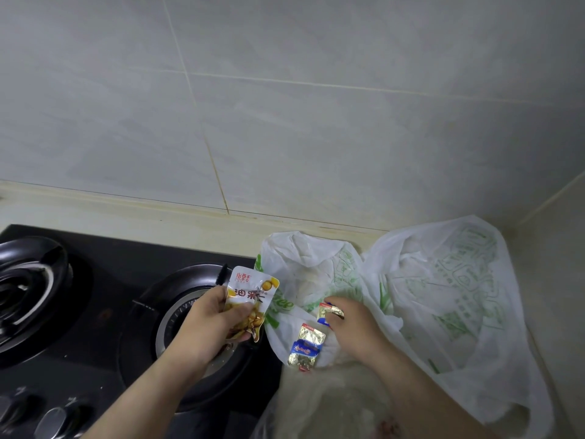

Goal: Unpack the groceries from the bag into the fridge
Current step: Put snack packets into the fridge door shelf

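A white plastic bag (443,289) with green print lies open on the counter at the right. My left hand (205,324) grips a white and yellow snack pouch (250,299) over the stove's right burner. My right hand (354,327) reaches into the bag's mouth and pinches a small gold-foil packet (329,312). A second gold-foil packet (305,346) with a blue and red label lies on the bag just left of that hand. The fridge is not in view.
A black gas stove (104,312) with two burners and front knobs (60,419) fills the left. A beige counter (158,223) runs along a grey tiled wall (285,106). The wall corner stands at the far right.
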`<action>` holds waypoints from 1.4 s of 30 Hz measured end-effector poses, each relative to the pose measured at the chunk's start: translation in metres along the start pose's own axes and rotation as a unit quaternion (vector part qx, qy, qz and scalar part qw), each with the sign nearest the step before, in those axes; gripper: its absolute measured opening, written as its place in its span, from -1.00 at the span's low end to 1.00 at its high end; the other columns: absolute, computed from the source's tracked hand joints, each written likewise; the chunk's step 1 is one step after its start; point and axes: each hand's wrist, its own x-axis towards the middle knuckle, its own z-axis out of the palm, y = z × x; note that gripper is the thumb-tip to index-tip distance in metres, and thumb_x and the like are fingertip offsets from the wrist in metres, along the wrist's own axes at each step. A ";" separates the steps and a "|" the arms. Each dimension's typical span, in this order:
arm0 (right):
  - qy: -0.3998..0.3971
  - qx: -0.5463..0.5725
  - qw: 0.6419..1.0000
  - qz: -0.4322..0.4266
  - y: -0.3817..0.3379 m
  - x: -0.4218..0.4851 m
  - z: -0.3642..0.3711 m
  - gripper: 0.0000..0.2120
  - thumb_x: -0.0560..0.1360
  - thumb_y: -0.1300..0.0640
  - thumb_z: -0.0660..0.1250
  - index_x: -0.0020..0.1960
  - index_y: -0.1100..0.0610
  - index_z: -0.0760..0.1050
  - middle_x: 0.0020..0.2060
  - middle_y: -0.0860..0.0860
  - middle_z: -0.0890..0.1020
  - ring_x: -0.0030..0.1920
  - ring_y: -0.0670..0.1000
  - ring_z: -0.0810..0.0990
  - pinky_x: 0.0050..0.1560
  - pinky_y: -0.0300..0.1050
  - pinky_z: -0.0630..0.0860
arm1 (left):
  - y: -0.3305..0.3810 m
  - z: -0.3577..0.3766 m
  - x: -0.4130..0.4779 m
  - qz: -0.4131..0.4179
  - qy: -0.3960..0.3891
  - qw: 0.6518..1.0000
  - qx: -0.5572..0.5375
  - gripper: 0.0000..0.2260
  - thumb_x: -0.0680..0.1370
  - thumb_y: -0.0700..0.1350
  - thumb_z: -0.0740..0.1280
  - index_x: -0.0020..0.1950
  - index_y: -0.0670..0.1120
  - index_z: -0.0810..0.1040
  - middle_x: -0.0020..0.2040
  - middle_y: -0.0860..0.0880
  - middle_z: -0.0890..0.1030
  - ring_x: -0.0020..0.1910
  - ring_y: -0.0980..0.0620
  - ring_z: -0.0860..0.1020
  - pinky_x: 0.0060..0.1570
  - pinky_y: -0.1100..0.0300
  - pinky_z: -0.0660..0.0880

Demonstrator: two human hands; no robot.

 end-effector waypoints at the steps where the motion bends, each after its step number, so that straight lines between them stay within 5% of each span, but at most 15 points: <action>1: 0.013 0.011 1.000 -0.002 -0.002 -0.002 -0.002 -0.66 0.58 0.22 0.26 0.34 0.09 0.51 0.20 -0.07 0.57 0.23 -0.06 0.52 0.19 -0.27 0.38 | 0.000 -0.001 -0.001 -0.001 0.001 1.000 0.000 -0.86 0.57 -0.29 0.33 0.11 -0.23 0.56 -0.08 -0.16 0.70 -0.18 -0.04 0.67 -0.16 0.08 0.62; 3: 0.040 0.047 0.998 -0.003 -0.007 -0.007 -0.008 -0.69 0.56 0.25 0.28 0.26 0.05 0.56 0.14 -0.10 0.61 0.16 -0.08 0.57 0.20 -0.22 0.46 | 0.001 -0.004 -0.003 -0.002 0.004 1.000 -0.002 -0.86 0.57 -0.29 0.32 0.12 -0.20 0.57 -0.06 -0.16 0.70 -0.14 -0.06 0.69 -0.12 0.05 0.63; 7: 0.051 0.127 0.991 -0.001 -0.030 -0.023 -0.019 -0.77 0.53 0.26 0.29 -0.03 -0.06 0.59 -0.13 -0.12 0.68 -0.10 -0.12 0.64 -0.12 -0.31 0.52 | 0.007 -0.008 -0.014 0.007 0.011 1.000 -0.007 -0.86 0.57 -0.30 0.33 0.10 -0.20 0.59 -0.07 -0.17 0.71 -0.12 -0.15 0.69 -0.03 -0.05 0.61; 13: 0.043 0.245 0.968 -0.027 -0.070 -0.050 -0.026 -0.74 0.59 0.25 0.27 0.04 -0.12 0.56 -0.14 -0.22 0.66 -0.19 -0.34 0.61 -0.22 -0.51 0.44 | 0.015 -0.020 -0.034 0.025 0.025 0.999 -0.013 -0.88 0.56 -0.25 0.36 0.09 -0.18 0.59 -0.07 -0.20 0.70 -0.04 -0.30 0.66 0.04 -0.17 0.58; 17: 0.027 0.333 0.942 -0.021 -0.095 -0.069 -0.024 -0.71 0.60 0.23 0.27 -0.07 -0.13 0.63 -0.19 -0.15 0.72 -0.14 -0.13 0.68 -0.11 -0.27 0.60 | 0.019 -0.033 -0.055 0.033 0.020 0.998 -0.041 -0.88 0.56 -0.25 0.36 0.09 -0.18 0.57 -0.07 -0.23 0.69 -0.14 -0.22 0.67 -0.18 0.00 0.63; 20: 0.006 0.370 0.929 -0.015 -0.115 -0.084 -0.019 -0.69 0.59 0.25 0.28 -0.06 -0.12 0.68 -0.08 -0.06 0.73 -0.05 0.01 0.69 0.09 -0.03 0.59 | 0.019 -0.050 -0.071 0.065 0.027 0.997 -0.037 -0.90 0.55 -0.23 0.37 0.06 -0.17 0.58 -0.05 -0.22 0.70 -0.12 -0.18 0.68 -0.08 -0.07 0.61; 25: -0.007 0.366 0.930 -0.045 -0.147 -0.112 -0.003 -0.74 0.56 0.24 0.33 0.01 -0.09 0.69 0.01 -0.04 0.71 0.04 0.04 0.69 0.21 0.07 0.56 | 0.014 -0.084 -0.104 0.106 0.048 0.992 -0.054 -0.89 0.56 -0.23 0.37 0.07 -0.18 0.59 -0.07 -0.18 0.70 -0.11 -0.15 0.68 0.01 -0.09 0.58; 32: -0.049 0.353 0.929 -0.100 -0.200 -0.151 0.044 -0.74 0.55 0.30 0.32 -0.07 -0.02 0.68 -0.08 0.12 0.71 -0.10 0.08 0.69 -0.10 -0.04 0.56 | -0.002 -0.144 -0.158 0.140 0.094 0.981 -0.097 -0.89 0.55 -0.25 0.36 0.07 -0.21 0.57 -0.07 -0.19 0.70 -0.14 -0.09 0.68 -0.12 0.08 0.61; 39: -0.097 0.316 0.935 -0.130 -0.248 -0.200 0.103 -0.86 0.53 0.22 0.40 -0.11 -0.02 0.58 -0.11 0.09 0.71 -0.02 0.13 0.69 0.13 0.24 0.55 | -0.024 -0.208 -0.229 0.160 0.170 0.962 -0.138 -0.86 0.56 -0.26 0.34 0.11 -0.23 0.56 -0.08 -0.22 0.70 -0.14 -0.16 0.67 -0.04 -0.05 0.62; 42: -0.122 0.304 0.935 -0.138 -0.263 -0.223 0.125 -0.86 0.52 0.23 0.40 -0.11 0.00 0.56 -0.12 0.08 0.71 -0.03 0.11 0.70 0.10 0.18 0.57 | -0.037 -0.231 -0.259 0.166 0.210 0.949 -0.169 -0.88 0.56 -0.28 0.33 0.09 -0.23 0.56 -0.07 -0.22 0.70 -0.14 -0.15 0.69 -0.16 0.09 0.64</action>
